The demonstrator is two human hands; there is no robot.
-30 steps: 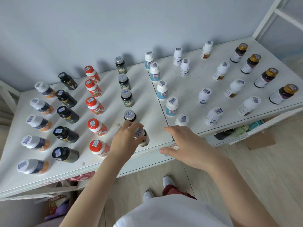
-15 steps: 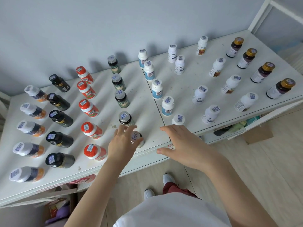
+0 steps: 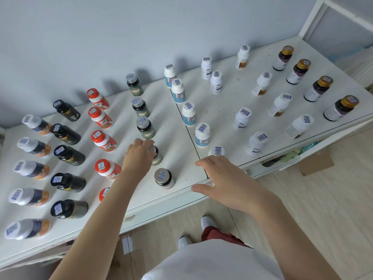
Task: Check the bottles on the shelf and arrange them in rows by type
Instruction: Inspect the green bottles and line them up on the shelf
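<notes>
Pale blue-grey wall fills the top, bottle shadows cast low on it. White frame post at upper right, with a frosted panel just beside it. Light wood plank floor across the lower right. Brown cardboard piece lies on the floor near the front edge of the unit. Lower ledge holds dark and green clutter, too small to identify. White shoes on the floor, red trouser leg beside one, white shirt at bottom centre. Pinkish clutter under the left side, unclear.
</notes>
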